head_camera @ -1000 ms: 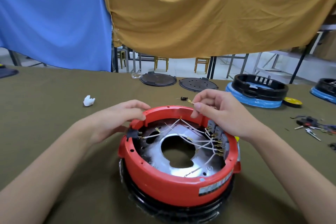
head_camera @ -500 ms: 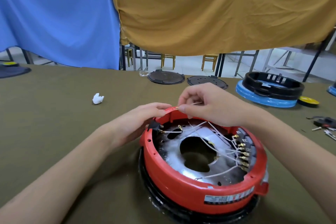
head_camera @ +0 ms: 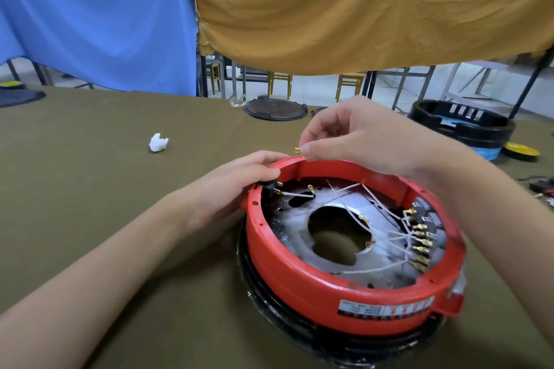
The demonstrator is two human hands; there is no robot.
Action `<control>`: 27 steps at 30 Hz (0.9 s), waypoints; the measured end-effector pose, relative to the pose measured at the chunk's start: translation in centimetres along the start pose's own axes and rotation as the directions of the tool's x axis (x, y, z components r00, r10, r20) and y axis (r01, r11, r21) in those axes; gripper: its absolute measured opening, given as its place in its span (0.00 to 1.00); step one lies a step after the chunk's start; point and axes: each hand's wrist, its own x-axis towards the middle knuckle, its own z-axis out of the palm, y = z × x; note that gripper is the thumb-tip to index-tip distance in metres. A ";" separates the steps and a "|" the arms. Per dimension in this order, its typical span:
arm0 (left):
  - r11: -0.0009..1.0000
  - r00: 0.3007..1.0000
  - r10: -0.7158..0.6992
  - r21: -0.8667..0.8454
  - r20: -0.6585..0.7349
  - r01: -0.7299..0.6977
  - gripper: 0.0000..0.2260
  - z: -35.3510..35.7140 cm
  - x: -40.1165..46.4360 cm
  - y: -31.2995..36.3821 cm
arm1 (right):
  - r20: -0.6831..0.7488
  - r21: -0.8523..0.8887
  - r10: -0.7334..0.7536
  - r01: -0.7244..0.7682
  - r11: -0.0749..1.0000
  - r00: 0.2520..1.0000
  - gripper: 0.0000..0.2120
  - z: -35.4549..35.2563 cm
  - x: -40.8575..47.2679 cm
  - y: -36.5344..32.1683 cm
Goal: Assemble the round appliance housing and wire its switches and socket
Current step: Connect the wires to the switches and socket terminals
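1. Red plastic forms the round housing, which we see near the right of the olive tabletop, seated on a black ring beneath it.
2. Our left hand rests on the housing's far-left rim, its grip curled round a small black switch set in the wall there, brass tabs pointing inward.
3. Our right hand hovers just above the far rim, its grip pinching a small brass terminal between thumb and forefinger; the wire behind it is hidden by the fingers.
4. White wires cross the silvery inner plate and run to a row of brass connectors on a black block at the right inner wall.
5. We see a white crumpled scrap lying far left on the tabletop, well apart from the housing.
6. Dark round lids sit at the far edge, and a black housing on a blue base stands far right beside a yellow disc.
7. Blue cloth and mustard cloth hang behind the tabletop.
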 end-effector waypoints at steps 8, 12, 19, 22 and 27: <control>0.999 0.999 -0.032 -0.030 0.026 0.033 0.26 -0.2 0.1 -0.2 | 0.026 -0.229 0.099 -0.091 0.969 0.995 0.06 2.4 0.0 0.6; 0.998 1.000 -0.031 -0.045 0.004 0.031 0.26 -0.2 0.2 -0.3 | 0.041 -0.272 0.093 -0.079 0.959 0.995 0.07 3.0 0.0 0.7; 0.998 0.999 -0.046 -0.047 0.016 0.047 0.24 -0.2 0.0 -0.4 | 0.003 -0.238 0.057 -0.054 0.970 0.998 0.06 3.2 0.0 0.9; 0.997 0.999 -0.048 -0.053 0.003 0.048 0.25 -0.3 0.0 -0.5 | -0.008 -0.233 0.037 -0.038 0.972 0.999 0.06 3.5 0.1 0.9; 0.999 0.999 -0.042 -0.017 0.022 0.042 0.22 -0.4 0.0 -0.6 | -0.012 -0.242 0.018 -0.021 0.970 1.000 0.06 3.8 0.1 0.7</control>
